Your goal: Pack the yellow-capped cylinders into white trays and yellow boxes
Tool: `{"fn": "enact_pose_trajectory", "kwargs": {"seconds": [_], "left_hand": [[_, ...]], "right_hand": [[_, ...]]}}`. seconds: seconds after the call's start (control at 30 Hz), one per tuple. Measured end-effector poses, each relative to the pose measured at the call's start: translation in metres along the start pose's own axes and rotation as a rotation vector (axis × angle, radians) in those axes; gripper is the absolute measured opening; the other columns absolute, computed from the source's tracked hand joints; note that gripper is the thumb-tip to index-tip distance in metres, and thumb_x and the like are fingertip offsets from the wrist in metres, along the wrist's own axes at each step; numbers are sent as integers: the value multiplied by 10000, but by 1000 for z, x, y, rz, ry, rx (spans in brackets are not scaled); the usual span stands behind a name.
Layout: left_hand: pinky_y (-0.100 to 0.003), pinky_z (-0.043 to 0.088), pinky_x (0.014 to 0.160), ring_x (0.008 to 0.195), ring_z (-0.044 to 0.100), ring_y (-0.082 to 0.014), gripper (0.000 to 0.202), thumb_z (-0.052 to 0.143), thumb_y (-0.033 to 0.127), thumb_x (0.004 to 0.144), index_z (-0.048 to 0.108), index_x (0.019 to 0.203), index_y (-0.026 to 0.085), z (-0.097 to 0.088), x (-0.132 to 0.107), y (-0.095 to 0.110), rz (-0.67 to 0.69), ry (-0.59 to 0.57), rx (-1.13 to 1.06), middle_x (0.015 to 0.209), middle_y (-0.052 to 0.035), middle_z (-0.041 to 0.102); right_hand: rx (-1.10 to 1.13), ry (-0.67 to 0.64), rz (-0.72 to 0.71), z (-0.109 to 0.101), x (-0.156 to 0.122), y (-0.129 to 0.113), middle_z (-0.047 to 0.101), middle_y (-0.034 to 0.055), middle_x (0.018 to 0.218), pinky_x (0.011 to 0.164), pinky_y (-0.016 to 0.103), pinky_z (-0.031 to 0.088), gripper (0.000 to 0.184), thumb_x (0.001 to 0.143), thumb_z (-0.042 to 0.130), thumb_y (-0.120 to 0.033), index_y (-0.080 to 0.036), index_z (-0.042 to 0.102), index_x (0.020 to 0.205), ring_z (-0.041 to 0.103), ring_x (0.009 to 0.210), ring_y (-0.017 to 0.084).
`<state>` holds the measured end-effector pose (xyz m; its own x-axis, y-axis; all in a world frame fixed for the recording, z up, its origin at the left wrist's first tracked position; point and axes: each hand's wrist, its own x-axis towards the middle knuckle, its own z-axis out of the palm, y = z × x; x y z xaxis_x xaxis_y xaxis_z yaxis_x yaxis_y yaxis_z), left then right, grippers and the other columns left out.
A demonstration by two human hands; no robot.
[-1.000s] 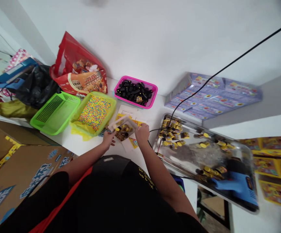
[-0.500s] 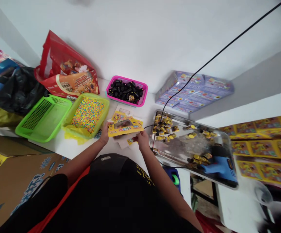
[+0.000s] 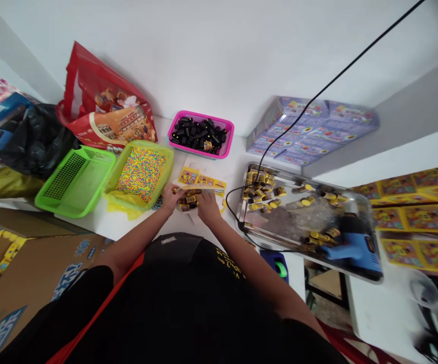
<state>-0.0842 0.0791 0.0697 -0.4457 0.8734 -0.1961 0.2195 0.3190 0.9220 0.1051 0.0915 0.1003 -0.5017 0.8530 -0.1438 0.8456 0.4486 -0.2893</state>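
Note:
My left hand (image 3: 172, 197) and my right hand (image 3: 206, 208) are low on the white table, on either side of a small clear tray of yellow-and-black capsules (image 3: 189, 199). Both hands have their fingers curled against it. Just behind it lies a flat yellow printed card (image 3: 201, 181). How each hand grips is too small to make out.
A yellow-green basket of coloured beads (image 3: 140, 174) and an empty green basket (image 3: 75, 179) stand left. A pink basket of black pieces (image 3: 201, 134) sits behind. A metal tray (image 3: 302, 217) with capsules and a blue tool (image 3: 355, 248) is right, a black cable (image 3: 317, 96) above it.
The yellow card that both hands held up half a second ago now lies on the table behind the capsules. Both hands have come down to the small tray.

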Motion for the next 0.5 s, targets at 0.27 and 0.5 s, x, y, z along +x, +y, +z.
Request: {"fn": "enact_pose_trajectory", "kwargs": {"seconds": [0.27,0.5], "left_hand": [[-308,445,819,837,540,-176,300,835,388,716,644,848,197,2,1,-16,70,36,1,834,3,530],[-312,445,795,774,516,-163,310,849,371,693,653,862,201,-1,3,-26,96,34,-20,845,0,534]], "right_hand": [[-87,-105,-7,-1,23,3,634,170,1241,995,380,449,363,895,529,-99,-135,653,1234,529,1191,293],[-143,-70,78,5,6,7,608,233,1220,879,375,475,400,954,351,-56,-69,624,1248,518,1154,313]]}}
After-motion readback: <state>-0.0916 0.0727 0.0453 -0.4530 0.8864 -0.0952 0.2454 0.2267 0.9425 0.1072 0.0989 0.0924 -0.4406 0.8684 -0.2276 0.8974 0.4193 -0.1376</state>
